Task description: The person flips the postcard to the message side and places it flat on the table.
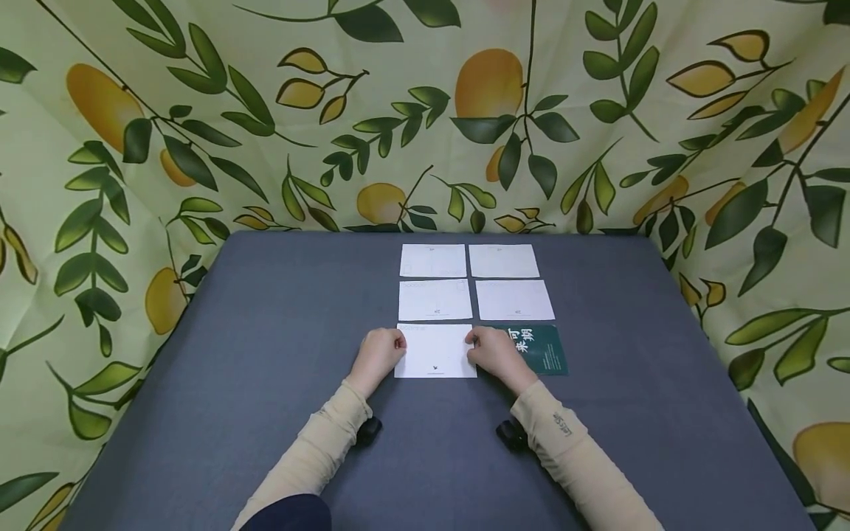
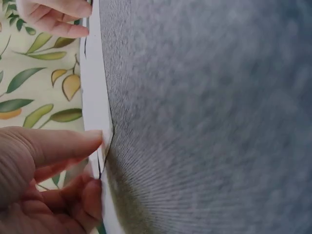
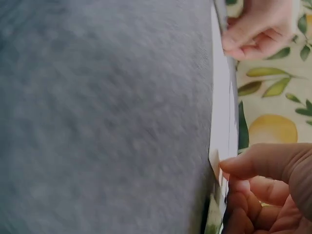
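A white card lies in the front row, with a small dark mark near its lower edge. My left hand pinches its left edge between thumb and fingers. On the opposite side, my right hand pinches the right edge. In the left wrist view the card's edge bends slightly at the thumb, and the right wrist view shows the corner lifted a little under my thumb. Beside it sits a dark green card with white characters, its left part hidden behind my right hand.
Behind the held card, several white cards form two rows of two, with narrow gaps. They rest on a dark grey-blue tabletop. A leaf-and-fruit patterned cloth hangs around the back and sides.
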{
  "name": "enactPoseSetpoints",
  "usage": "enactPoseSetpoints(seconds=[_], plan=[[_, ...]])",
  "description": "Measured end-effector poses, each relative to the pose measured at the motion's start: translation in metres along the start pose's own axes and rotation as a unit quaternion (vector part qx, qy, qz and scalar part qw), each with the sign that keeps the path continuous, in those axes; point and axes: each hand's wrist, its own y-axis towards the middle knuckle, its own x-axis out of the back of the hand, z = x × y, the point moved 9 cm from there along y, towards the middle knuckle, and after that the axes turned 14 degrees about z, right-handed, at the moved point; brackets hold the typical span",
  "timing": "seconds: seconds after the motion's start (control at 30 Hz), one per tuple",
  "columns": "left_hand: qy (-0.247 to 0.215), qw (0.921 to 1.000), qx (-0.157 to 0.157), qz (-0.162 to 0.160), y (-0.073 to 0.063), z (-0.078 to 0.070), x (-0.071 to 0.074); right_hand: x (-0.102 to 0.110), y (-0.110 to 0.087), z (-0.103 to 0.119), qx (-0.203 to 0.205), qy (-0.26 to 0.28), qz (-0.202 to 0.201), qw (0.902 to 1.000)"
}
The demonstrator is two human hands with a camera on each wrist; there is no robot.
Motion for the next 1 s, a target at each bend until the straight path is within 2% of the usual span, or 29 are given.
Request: enactPoseSetpoints(seconds=[0.17,0.33,0.43,0.53,0.63,0.73,0.8,0.87,1.0], plan=[[0.027,0.9995,-0.005,0.014,0.004,-0.007,0.001,0.004,-0.004,0.007,-0.002,-0.024,0.0,0.9997],[0.032,0.9955,0.031,0.084,0.006,-0.008,0.0,0.006,-0.008,0.01,0.037,0.0,0.029,0.9989],[0.019,0.9916,0.037,0.122,0.004,-0.014,-0.001,0.01,-0.013,0.009,0.065,0.011,0.042,0.9969],[-0.01,0.9918,0.019,0.126,0.003,-0.027,-0.001,0.021,-0.021,0.004,0.083,0.016,0.032,0.9959],[-0.051,0.9922,-0.009,0.114,0.005,-0.045,-0.003,0.035,-0.029,-0.008,0.075,0.026,0.016,0.9967],[-0.102,0.9882,-0.035,0.108,0.006,-0.062,-0.011,0.047,-0.037,-0.024,0.059,0.035,0.004,0.9976],[-0.142,0.9822,-0.048,0.114,0.007,-0.072,-0.019,0.053,-0.042,-0.037,0.039,0.044,-0.003,0.9982],[-0.187,0.9724,-0.06,0.127,0.008,-0.082,-0.029,0.057,-0.047,-0.05,0.017,0.054,-0.003,0.9984],[-0.276,0.9442,-0.066,0.168,0.008,-0.098,-0.048,0.061,-0.058,-0.076,-0.038,0.08,0.007,0.9961]])
